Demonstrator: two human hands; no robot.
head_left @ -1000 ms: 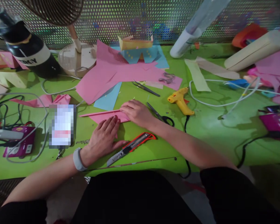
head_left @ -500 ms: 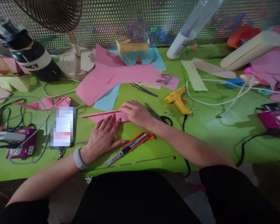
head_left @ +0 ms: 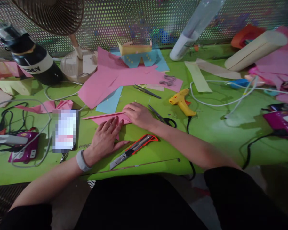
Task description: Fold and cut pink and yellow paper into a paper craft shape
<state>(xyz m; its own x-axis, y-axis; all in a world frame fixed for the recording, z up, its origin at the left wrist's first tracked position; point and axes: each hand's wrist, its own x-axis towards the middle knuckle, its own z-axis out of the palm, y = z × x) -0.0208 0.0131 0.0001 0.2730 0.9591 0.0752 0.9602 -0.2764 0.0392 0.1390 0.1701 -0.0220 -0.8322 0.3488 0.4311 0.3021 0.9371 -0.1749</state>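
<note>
The left hand (head_left: 105,135) lies flat with its fingers stretched out, pressing on a folded pink paper (head_left: 101,119). The right hand (head_left: 140,115) has bent fingers on the right end of that paper; I cannot tell if they pinch it. The folded paper lies on the green surface (head_left: 213,127), partly under both hands. Just to the right of the left hand, on the near side, is an orange and black cutter (head_left: 135,148) with its blade toward the near left. Black scissors (head_left: 162,118) lie just right of the right hand, and a yellow glue gun (head_left: 183,103) is farther right. A phone (head_left: 65,131) is to the left. On the far side are tweezers (head_left: 148,92), a blue paper (head_left: 111,100) and a big pink sheet (head_left: 110,76). At the far left stand a black bottle (head_left: 48,68) and a fan (head_left: 49,14).
</note>
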